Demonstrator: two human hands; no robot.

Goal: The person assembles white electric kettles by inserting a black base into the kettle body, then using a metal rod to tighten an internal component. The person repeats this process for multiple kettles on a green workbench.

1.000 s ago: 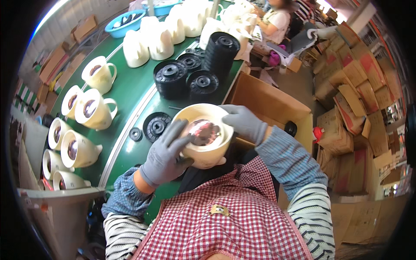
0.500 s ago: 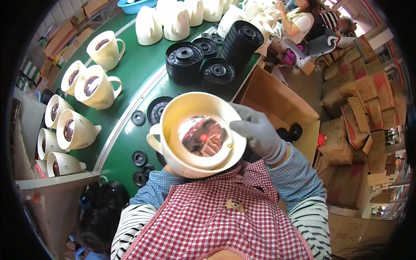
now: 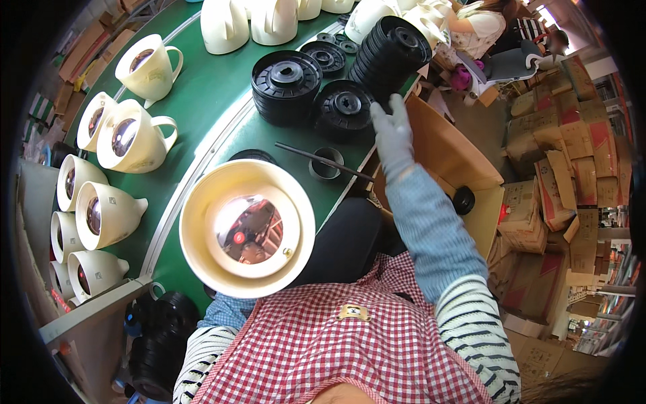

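A cream thermos jug body [image 3: 195,236] faces me with its round opening, its shiny mirrored liner [image 3: 249,232] showing inside. My left hand is hidden behind it; only the blue checked sleeve shows below, and the jug is held up above the bench on that side. My right hand [image 3: 393,131], in a grey glove, reaches forward with fingers apart and nothing in them. Its fingertips are beside a ribbed black round base [image 3: 344,106]. Close by are a stack of black bases [image 3: 286,84] and a taller leaning stack [image 3: 390,57].
Several cream jugs [image 3: 138,138] lie along the left of the green bench [image 3: 222,145], with more [image 3: 274,20] at the back. A thin dark rod [image 3: 306,153] and a black ring [image 3: 328,163] are near the edge. An open carton [image 3: 464,158] stands right; a person [image 3: 481,27] sits beyond.
My right hand has let go of the jug's rim and moved forward to the black bases. The jug has shifted left and turned, so its handle no longer shows.
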